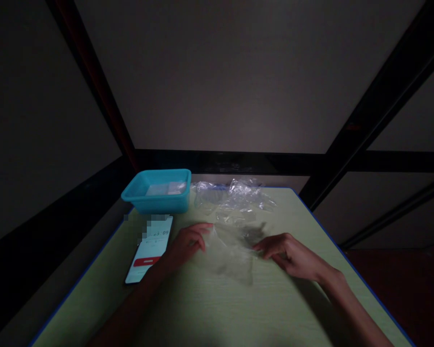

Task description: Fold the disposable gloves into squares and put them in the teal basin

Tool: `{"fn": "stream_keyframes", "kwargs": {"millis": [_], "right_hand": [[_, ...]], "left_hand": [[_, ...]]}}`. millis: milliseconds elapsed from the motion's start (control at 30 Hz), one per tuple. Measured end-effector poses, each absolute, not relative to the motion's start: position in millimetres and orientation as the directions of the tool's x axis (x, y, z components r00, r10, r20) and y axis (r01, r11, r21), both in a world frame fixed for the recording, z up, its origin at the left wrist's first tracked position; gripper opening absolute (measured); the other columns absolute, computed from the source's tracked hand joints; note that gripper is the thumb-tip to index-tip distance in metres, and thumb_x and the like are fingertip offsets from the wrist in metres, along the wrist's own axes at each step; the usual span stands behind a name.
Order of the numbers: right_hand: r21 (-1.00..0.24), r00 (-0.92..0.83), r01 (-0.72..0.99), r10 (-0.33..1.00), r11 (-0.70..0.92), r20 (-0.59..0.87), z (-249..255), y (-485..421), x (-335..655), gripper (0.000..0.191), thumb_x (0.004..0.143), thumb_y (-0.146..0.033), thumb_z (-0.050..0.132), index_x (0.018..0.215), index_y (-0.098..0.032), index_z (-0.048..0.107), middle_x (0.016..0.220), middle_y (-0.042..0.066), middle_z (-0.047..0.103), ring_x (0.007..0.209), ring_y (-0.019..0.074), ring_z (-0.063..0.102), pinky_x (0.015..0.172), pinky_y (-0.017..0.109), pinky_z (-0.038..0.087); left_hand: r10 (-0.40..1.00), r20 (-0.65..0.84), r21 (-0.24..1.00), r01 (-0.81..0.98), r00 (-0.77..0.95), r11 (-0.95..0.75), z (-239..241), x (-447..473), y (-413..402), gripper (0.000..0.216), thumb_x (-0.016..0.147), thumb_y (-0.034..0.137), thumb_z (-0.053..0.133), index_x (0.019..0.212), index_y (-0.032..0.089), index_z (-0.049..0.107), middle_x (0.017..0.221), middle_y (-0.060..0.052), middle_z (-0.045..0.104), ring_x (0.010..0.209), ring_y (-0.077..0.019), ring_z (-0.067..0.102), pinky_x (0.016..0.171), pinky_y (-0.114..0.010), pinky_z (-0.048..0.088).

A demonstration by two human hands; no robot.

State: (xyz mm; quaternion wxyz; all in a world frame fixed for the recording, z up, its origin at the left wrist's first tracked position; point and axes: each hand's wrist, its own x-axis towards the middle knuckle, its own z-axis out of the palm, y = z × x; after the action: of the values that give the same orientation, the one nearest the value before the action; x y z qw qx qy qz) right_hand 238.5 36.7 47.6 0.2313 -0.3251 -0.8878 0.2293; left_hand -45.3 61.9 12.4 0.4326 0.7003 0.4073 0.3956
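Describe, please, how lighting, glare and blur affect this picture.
Head view: dim overall; glints on the far crumpled plastic; a shadow beside the right forearm; the clear film near the right hand looks soft; mosaic blocks hide the upper left of the phone.

Table [238, 318]: pale greenish top, blue edging. Turquoise basket [162, 206] stands upright at far left corner; pale, flat contents [166, 189], not identifiable. Phone [154, 248] lies face up just nearer than basket; screen lit, red bar toward lower end. Behind table: grey wall panel [220, 86], black horizontal rail [166, 157].
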Motion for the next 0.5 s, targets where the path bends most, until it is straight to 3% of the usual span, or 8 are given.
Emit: {"fn": "stream_keyframes", "kwargs": {"millis": [133,267,400,500], "right_hand": [[-0.691,-0.710,0.481,0.702,0.540,0.055,50,29,236,0.040,0.055,0.006,0.041,0.070,-0.015,0.071,0.082,0.006,0.072,0.079,0.0184,0.067,0.064,0.025,0.053],[-0.752,-0.670,0.521,0.739,0.405,-0.066,55,28,235,0.039,0.060,0.004,0.040,0.078,-0.012,0.070,0.084,0.006,0.070,0.062,0.0134,0.065,0.048,0.019,0.049],[-0.695,-0.555,0.564,0.828,0.446,0.081,57,33,231,0.034,0.071,0.000,0.040,0.084,-0.013,0.068,0.080,0.006,0.070,0.069,0.0157,0.066,0.060,0.025,0.052],[-0.635,-0.534,0.568,0.822,0.524,0.200,51,37,227,0.032,0.078,-0.003,0.039,0.087,-0.014,0.067,0.088,0.008,0.070,0.081,0.0181,0.065,0.072,0.030,0.051]], "left_hand": [[0.890,0.114,0.810,0.477,0.441,-0.340,16,-54,59,0.027,0.060,-0.003,0.046,0.051,0.017,0.061,0.108,-0.004,0.065,0.091,-0.0203,0.061,0.081,-0.032,0.046],[0.884,0.166,0.618,0.652,0.438,-0.439,23,-58,53,0.031,0.058,-0.005,0.043,0.067,0.017,0.063,0.109,-0.004,0.064,0.099,-0.0215,0.058,0.086,-0.034,0.045],[0.829,0.310,0.501,0.661,0.465,-0.559,23,-38,37,0.027,0.063,0.003,0.049,0.080,0.017,0.063,0.103,-0.007,0.064,0.096,-0.0215,0.059,0.085,-0.034,0.047],[0.655,0.250,0.388,0.546,0.713,-0.742,14,-13,19,0.027,0.076,0.010,0.047,0.097,0.017,0.063,0.115,-0.007,0.061,0.107,-0.0200,0.054,0.093,-0.032,0.042]]}}
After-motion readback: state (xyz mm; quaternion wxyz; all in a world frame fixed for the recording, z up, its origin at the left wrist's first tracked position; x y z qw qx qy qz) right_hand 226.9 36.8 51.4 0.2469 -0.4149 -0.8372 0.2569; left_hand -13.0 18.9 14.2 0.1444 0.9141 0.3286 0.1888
